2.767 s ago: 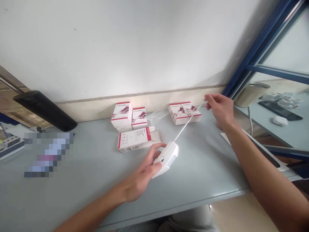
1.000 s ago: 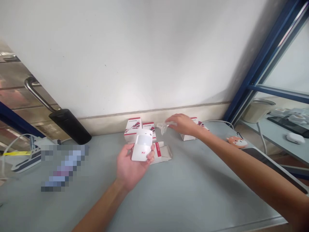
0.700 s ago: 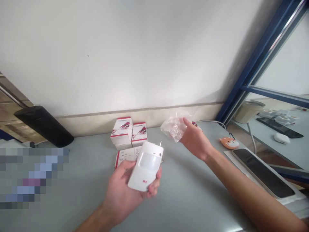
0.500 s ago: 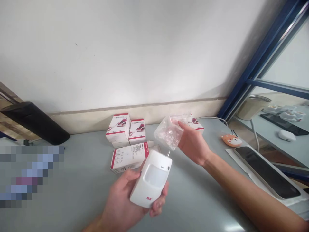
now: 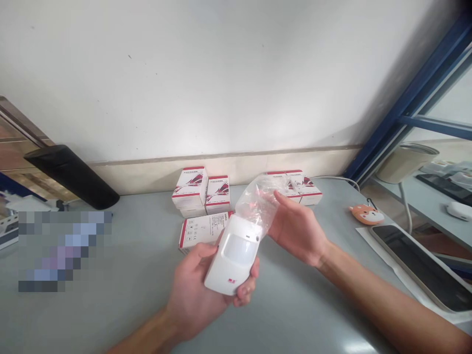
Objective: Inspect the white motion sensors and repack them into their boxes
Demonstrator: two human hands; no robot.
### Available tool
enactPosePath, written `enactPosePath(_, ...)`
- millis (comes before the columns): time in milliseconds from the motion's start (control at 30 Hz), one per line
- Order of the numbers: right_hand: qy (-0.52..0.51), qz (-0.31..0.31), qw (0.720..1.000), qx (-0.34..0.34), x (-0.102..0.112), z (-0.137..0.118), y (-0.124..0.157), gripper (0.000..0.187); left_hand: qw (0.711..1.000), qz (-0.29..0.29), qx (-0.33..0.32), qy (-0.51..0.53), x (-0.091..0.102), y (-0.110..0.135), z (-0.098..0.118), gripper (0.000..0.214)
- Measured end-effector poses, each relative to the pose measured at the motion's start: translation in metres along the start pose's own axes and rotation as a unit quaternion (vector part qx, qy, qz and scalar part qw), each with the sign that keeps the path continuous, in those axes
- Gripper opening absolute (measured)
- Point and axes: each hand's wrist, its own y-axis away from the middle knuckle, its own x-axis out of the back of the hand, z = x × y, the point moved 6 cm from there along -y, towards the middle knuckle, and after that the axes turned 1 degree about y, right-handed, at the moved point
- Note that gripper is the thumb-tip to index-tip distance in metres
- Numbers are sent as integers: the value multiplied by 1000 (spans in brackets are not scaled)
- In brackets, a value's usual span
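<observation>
Plastic bag [image 5: 254, 206] capping motion detector [image 5: 232, 260] in left hand [image 5: 195, 295], right hand [image 5: 298, 233] touching bag

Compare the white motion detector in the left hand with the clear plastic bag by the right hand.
The white motion detector is opaque and boxy, while the clear plastic bag is see-through and crumpled. The detector lies cupped in the left hand; the bag sits higher, against the right hand. The detector has a frosted window, which the bag lacks. Both are pale, and they touch at the detector's top end.
</observation>
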Motion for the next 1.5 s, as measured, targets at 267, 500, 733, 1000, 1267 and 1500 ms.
enactPosePath(267, 65, -15, 998, 14, -1, -1, 0, 38, 1000, 2, -11, -19, -4, 2, 8, 48)
enactPosePath(500, 391, 69, 918, 6, 14, -18, 8, 54, 984, 20, -101, -143, -4, 4, 26, 42)
enactPosePath(733, 566, 21, 763, 312, -30, -19, 29, 20, 959, 59, -137, -241, -1, 4, 30, 43)
enactPosePath(1000, 586, -4, 714, 383, -37, 16, 38, 27, 983, 88, -110, -121, 6, -3, 27, 22)
enactPosePath(1267, 369, 92, 910, 165, -11, 12, 30, 24, 964, 99, -134, -209, 6, -3, 25, 39)
enactPosePath(1500, 392, -21, 914, 100, 1, 22, 41, 38, 918, 86, -137, -362, 2, -2, 2, 38)
